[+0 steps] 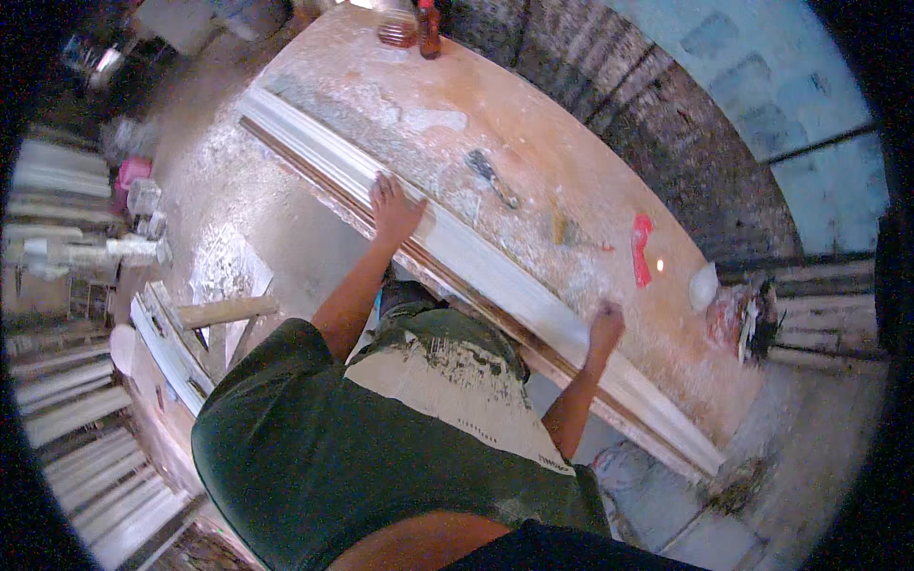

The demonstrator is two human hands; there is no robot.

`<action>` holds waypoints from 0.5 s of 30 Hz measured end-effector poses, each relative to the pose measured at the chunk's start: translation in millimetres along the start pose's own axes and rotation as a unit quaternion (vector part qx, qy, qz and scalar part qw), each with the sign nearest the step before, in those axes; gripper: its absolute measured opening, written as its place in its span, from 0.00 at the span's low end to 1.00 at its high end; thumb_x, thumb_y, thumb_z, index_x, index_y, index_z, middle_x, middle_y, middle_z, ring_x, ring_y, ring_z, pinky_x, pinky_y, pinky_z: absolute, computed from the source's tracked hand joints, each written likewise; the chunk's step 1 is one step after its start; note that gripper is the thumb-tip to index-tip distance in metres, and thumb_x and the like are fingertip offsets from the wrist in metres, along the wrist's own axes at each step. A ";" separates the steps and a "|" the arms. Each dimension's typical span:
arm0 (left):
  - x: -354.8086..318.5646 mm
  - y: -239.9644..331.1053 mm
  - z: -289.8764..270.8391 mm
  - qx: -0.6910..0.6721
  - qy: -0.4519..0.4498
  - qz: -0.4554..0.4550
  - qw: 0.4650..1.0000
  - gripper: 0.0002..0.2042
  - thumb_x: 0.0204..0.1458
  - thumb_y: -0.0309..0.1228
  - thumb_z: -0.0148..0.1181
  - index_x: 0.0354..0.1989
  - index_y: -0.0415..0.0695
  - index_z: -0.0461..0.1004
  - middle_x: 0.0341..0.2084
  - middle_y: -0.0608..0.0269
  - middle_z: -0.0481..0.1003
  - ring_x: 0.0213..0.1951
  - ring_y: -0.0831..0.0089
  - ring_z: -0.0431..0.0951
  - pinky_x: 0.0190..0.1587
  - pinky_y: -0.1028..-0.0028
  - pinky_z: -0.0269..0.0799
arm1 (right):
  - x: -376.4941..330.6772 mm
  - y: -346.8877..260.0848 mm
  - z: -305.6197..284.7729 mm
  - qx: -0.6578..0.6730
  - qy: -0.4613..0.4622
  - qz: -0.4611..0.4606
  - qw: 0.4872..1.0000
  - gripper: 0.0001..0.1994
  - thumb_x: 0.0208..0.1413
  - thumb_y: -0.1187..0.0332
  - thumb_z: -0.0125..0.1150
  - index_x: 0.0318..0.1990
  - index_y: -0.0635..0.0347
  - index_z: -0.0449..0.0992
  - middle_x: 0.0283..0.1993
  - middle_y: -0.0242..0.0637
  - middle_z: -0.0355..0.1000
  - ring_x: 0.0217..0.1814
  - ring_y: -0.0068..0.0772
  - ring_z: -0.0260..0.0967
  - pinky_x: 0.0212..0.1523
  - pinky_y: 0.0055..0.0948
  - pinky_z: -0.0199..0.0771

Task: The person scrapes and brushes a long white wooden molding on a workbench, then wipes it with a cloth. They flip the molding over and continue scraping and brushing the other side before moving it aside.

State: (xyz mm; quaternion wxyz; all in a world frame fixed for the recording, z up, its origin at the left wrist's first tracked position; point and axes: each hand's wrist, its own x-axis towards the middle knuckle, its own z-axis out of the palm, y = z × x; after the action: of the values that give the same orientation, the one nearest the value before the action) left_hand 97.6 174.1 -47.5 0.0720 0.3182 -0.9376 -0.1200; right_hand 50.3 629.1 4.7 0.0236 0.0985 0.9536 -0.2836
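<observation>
Dark green shirt (314,447) of the person fills the lower middle, closest to the camera, and both forearms go up from it. On the far left, white mouldings (67,409) lie stacked on the floor. The left hand (393,207) rests flat with open fingers on a long white moulding strip (495,276). This strip lies along the near edge of the dusty counter (533,143); its long axis runs diagonally, one end pointing to the upper left, the other to the lower right. The right hand (606,326) is closed on the strip further right. Behind lie a trowel (492,177), a red tool (643,249) and, at the far end, a brown bottle (428,29).
</observation>
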 end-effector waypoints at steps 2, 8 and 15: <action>-8.2 1.0 -8.7 0.009 -0.018 0.020 1.000 0.44 0.44 0.53 0.55 0.61 0.30 0.49 0.62 0.34 0.45 0.64 0.46 0.44 0.65 0.55 0.35 | 16.2 -37.2 58.2 -0.016 -0.057 -0.167 0.984 0.11 0.52 0.69 0.50 0.38 0.64 0.75 0.41 0.50 0.72 0.43 0.52 0.69 0.45 0.42 0.67; -15.9 -22.4 -27.6 -0.057 -0.101 0.126 0.985 0.38 0.44 0.49 0.57 0.60 0.36 0.55 0.62 0.38 0.48 0.64 0.45 0.45 0.65 0.56 0.38 | 30.6 -174.3 156.1 -0.068 -0.031 -0.393 0.916 0.21 0.51 0.65 0.52 0.53 0.65 0.65 0.54 0.56 0.63 0.54 0.56 0.62 0.53 0.45 0.63; 31.5 -127.2 -59.3 -0.153 -0.032 0.114 0.981 0.29 0.44 0.40 0.61 0.54 0.40 0.62 0.61 0.45 0.51 0.63 0.45 0.46 0.65 0.58 0.43 | 66.1 -231.6 193.8 -0.120 -0.127 -0.379 0.909 0.21 0.52 0.66 0.52 0.54 0.62 0.64 0.44 0.51 0.66 0.48 0.53 0.64 0.48 0.43 0.66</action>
State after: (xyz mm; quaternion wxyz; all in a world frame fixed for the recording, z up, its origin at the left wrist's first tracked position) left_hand 159.1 46.3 -23.1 0.1030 0.1905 -0.9401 -0.2635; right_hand -63.2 345.1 -40.2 0.0473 -0.3108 0.9349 -0.1646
